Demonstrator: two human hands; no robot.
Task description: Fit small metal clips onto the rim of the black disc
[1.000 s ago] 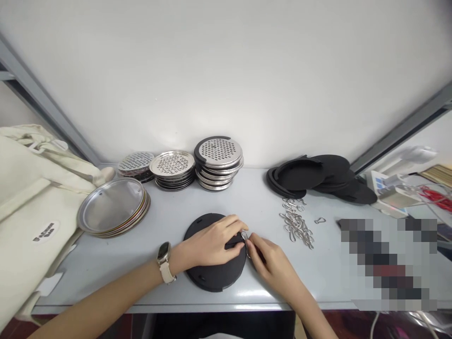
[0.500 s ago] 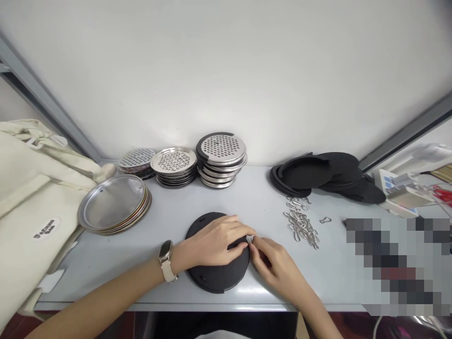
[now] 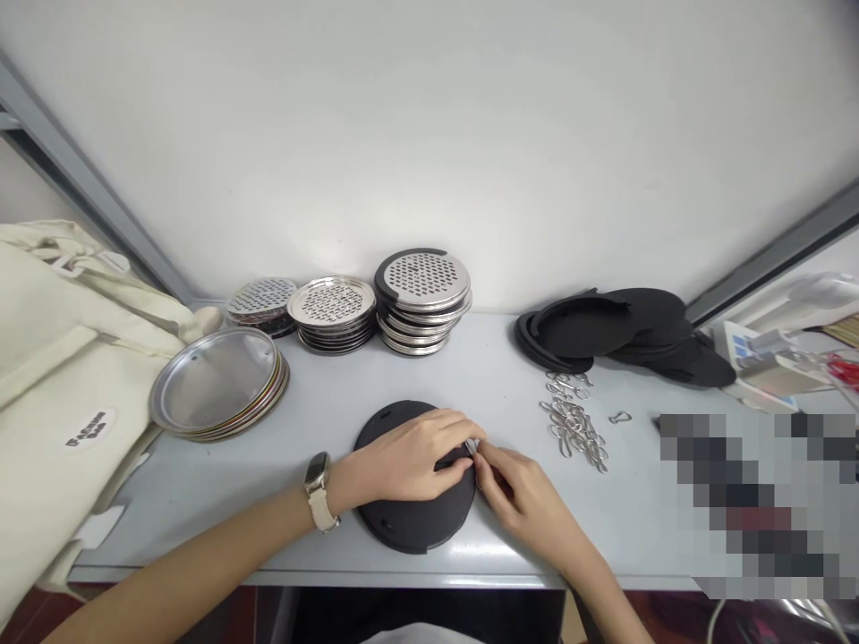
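A round black disc (image 3: 420, 528) with small slots lies flat on the table in front of me. Across its top rests my left hand (image 3: 422, 454), its forefinger and thumb pinching the right edge of the disc. At that same edge my right hand (image 3: 520, 492) grips a small silver metal clip (image 3: 471, 444) between thumb and fingers. The clip touches the disc, but the fingers hide most of it, so I cannot tell whether it passes through. To the right is a pile of similar metal clips (image 3: 570, 420), with one loose clip (image 3: 621, 417) beside it.
Perforated metal discs stand in stacks (image 3: 332, 304) along the wall, one topped by a black-rimmed disc (image 3: 424, 277). Plain metal lids (image 3: 218, 380) are stacked at left, near a cream cloth bag (image 3: 73, 385). More black discs (image 3: 583, 328) lie at back right. The grey table (image 3: 322, 559) ends close to me.
Both hands stay at the disc's right edge. The metal clip has shifted slightly, and less of it shows between the fingers. The view has moved a little.
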